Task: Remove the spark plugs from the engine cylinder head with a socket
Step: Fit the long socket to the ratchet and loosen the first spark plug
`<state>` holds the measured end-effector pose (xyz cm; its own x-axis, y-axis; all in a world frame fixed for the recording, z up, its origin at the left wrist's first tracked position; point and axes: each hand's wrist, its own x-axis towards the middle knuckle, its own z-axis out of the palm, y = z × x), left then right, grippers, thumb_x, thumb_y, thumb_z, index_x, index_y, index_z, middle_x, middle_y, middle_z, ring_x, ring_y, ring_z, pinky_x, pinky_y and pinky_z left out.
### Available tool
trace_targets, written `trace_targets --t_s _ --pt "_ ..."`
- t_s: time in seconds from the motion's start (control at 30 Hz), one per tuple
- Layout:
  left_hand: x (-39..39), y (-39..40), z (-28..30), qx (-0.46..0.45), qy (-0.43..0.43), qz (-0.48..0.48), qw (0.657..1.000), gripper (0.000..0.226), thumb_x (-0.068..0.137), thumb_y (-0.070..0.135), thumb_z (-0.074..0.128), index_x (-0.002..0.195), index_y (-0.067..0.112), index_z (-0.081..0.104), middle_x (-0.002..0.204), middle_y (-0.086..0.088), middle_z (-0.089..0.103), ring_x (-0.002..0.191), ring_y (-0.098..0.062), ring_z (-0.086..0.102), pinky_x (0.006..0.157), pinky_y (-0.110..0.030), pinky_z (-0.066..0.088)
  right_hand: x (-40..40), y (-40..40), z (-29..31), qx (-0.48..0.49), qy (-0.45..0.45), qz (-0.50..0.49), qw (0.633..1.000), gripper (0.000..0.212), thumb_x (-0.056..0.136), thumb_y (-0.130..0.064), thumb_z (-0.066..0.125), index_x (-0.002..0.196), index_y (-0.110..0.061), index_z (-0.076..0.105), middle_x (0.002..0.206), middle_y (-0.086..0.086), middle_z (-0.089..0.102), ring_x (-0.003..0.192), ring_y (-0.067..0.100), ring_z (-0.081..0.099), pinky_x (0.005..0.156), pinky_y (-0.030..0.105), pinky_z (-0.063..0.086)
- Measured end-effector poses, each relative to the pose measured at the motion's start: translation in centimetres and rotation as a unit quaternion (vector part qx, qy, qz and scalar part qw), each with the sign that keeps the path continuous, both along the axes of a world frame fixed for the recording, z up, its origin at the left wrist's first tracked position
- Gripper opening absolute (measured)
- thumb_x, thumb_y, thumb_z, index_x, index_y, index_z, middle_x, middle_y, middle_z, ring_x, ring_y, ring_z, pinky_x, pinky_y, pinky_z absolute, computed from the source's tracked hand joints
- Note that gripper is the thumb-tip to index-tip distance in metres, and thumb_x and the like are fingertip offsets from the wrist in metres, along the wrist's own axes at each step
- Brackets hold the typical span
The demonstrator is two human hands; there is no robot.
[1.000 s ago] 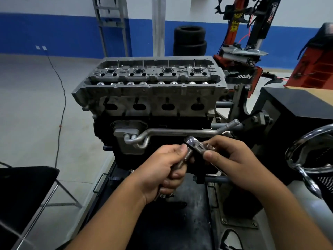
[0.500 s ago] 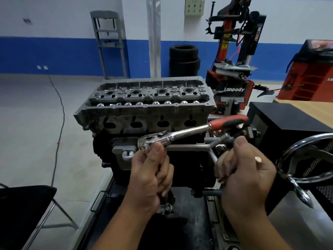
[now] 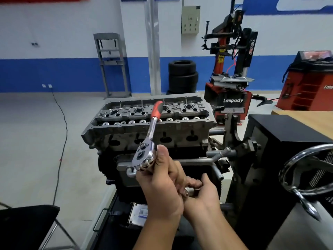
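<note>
The grey cylinder head (image 3: 126,131) tops an engine on a stand straight ahead, with several round spark plug wells along its upper face. My left hand (image 3: 161,186) grips the chrome head of a ratchet wrench (image 3: 145,156), thumb up beside it; the red handle (image 3: 156,109) points up and away over the engine. Just to the right and lower, my right hand (image 3: 203,192) pinches a chrome socket piece (image 3: 188,191) under the ratchet head. How the piece joins the ratchet is hidden by my fingers.
A chrome handwheel (image 3: 295,165) of the engine stand juts out at right beside a black box (image 3: 288,130) and a wooden bench top (image 3: 306,118). A black chair (image 3: 27,224) is low left. Stacked tyres (image 3: 182,76) and a red tyre changer (image 3: 230,87) stand behind.
The ratchet swung from lying level with its handle to the right to standing with the handle up and away. My right hand moved in under my left hand. The camera tilted upward.
</note>
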<state>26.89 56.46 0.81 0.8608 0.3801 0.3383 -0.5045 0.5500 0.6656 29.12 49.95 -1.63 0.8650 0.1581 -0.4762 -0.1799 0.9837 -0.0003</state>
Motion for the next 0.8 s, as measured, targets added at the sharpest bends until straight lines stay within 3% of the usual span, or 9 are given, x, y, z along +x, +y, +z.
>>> trace_targets --t_s 0.13,0.3,0.43,0.7,0.8 --pt "0.5 0.1 0.6 -0.019 -0.002 0.008 1.000 0.064 0.091 0.051 0.063 0.047 0.017 0.031 0.044 0.000 0.020 0.035 -0.013 0.023 0.042 -0.019 0.025 -0.2 0.7 -0.2 0.044 -0.034 0.026 0.998 0.064 0.104 -0.032 0.051 0.045 -0.018 0.031 0.042 -0.004 0.032 0.030 0.011 0.034 0.044 0.019 0.035" --pt "1.2 0.7 1.6 -0.067 -0.013 0.001 0.998 0.058 0.085 0.057 0.063 0.045 0.026 0.035 0.045 0.002 0.015 0.032 -0.009 0.021 0.040 -0.017 0.022 0.1 0.9 0.0 0.143 -0.057 -0.011 0.988 0.055 0.105 -0.040 0.050 0.057 -0.021 0.030 0.046 -0.003 0.035 0.032 0.015 0.039 0.055 0.024 0.033" --pt "1.6 0.9 1.6 -0.067 -0.032 0.014 0.997 0.056 0.085 0.056 0.063 0.052 0.023 0.033 0.045 0.002 0.017 0.033 -0.010 0.020 0.041 -0.017 0.021 0.4 1.6 -0.6 0.178 -0.057 -0.024 0.982 0.066 0.109 -0.038 0.042 0.048 -0.016 0.032 0.045 -0.002 0.035 0.033 0.015 0.039 0.061 0.022 0.034" --pt "1.9 2.0 1.9 -0.051 -0.044 0.020 0.998 0.058 0.099 0.047 0.050 0.058 0.019 0.021 0.048 -0.003 0.013 0.033 -0.010 0.020 0.041 -0.018 0.022 0.6 1.7 -1.2 0.247 -0.067 -0.024 0.966 0.062 0.107 -0.043 0.044 0.052 -0.016 0.033 0.049 -0.001 0.035 0.036 0.019 0.039 0.058 0.027 0.033" --pt "1.5 1.8 1.8 -0.048 -0.047 0.000 0.998 0.059 0.098 0.049 0.050 0.052 0.022 0.025 0.048 -0.001 0.014 0.033 -0.009 0.020 0.040 -0.017 0.022 0.8 1.4 -1.1 0.255 -0.068 -0.030 0.964 0.060 0.107 -0.040 0.043 0.052 -0.016 0.034 0.049 0.000 0.035 0.037 0.019 0.040 0.058 0.027 0.034"
